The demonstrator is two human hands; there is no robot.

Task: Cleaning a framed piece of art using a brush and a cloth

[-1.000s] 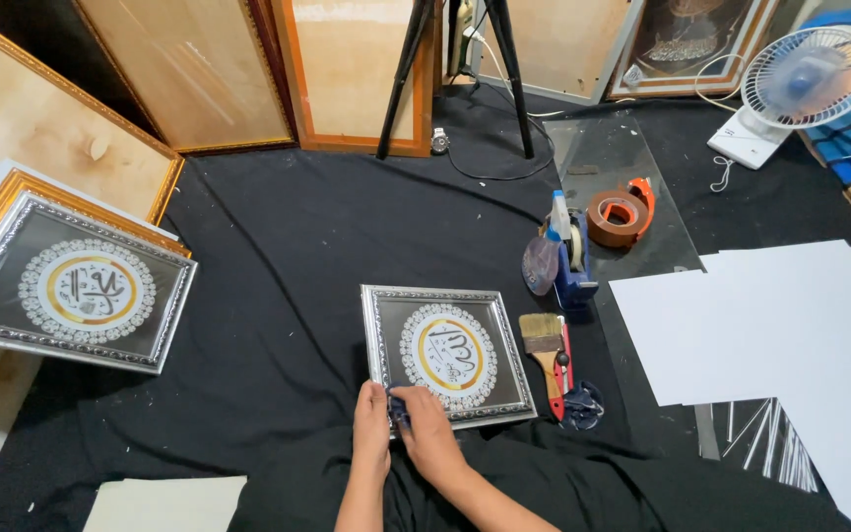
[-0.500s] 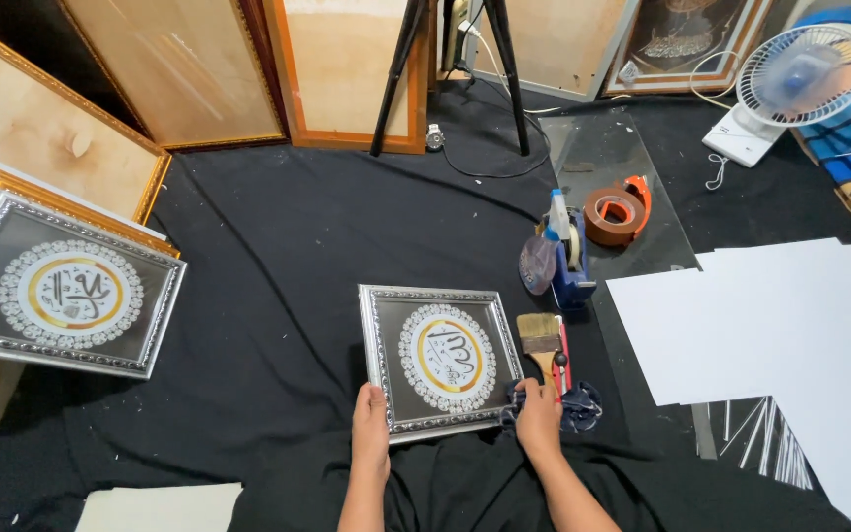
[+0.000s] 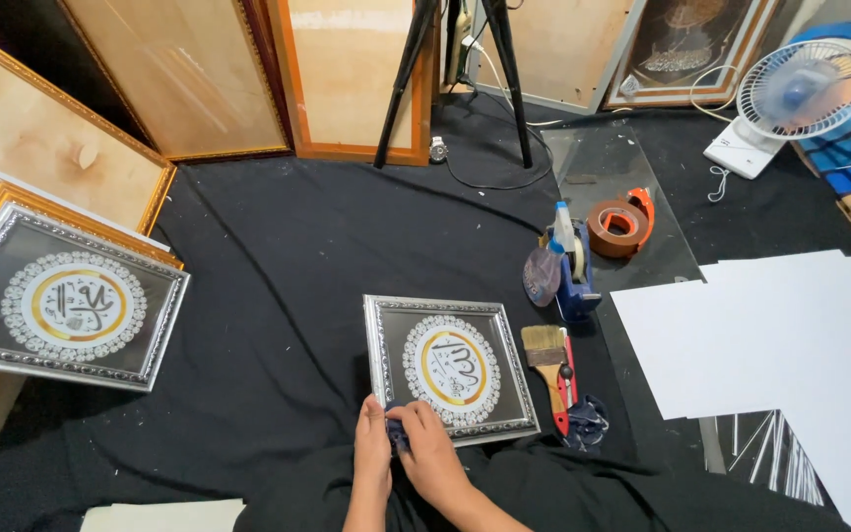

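A black cloth (image 3: 297, 256) is covering the floor of a framing workspace, with large wooden-backed frames (image 3: 189, 79) leaning along the far edge and a tripod (image 3: 445, 69) standing between them. Near the person's lap, a small silver-framed picture (image 3: 450, 366) with a gold and white round design is lying flat on the cloth. Both hands are meeting at its near left corner: the left hand (image 3: 373, 448) is resting against the frame's edge, and the right hand (image 3: 427, 445) is curling its fingers around a small dark blue cloth (image 3: 396, 433), pressing it onto that corner. Just right of the frame a paintbrush (image 3: 548, 357) and a red-handled tool (image 3: 568, 379) are lying side by side, with a dark rag (image 3: 586, 419) at their near end. Farther back a spray bottle (image 3: 544, 271), a blue tape dispenser (image 3: 575, 271) and a roll of brown tape (image 3: 621, 225) are sitting close together. White sheets (image 3: 780, 335) are spreading out to the right, a small fan (image 3: 790, 94) is standing beyond them, and a matching larger silver frame (image 3: 66, 300) is lying on a stack at the left.
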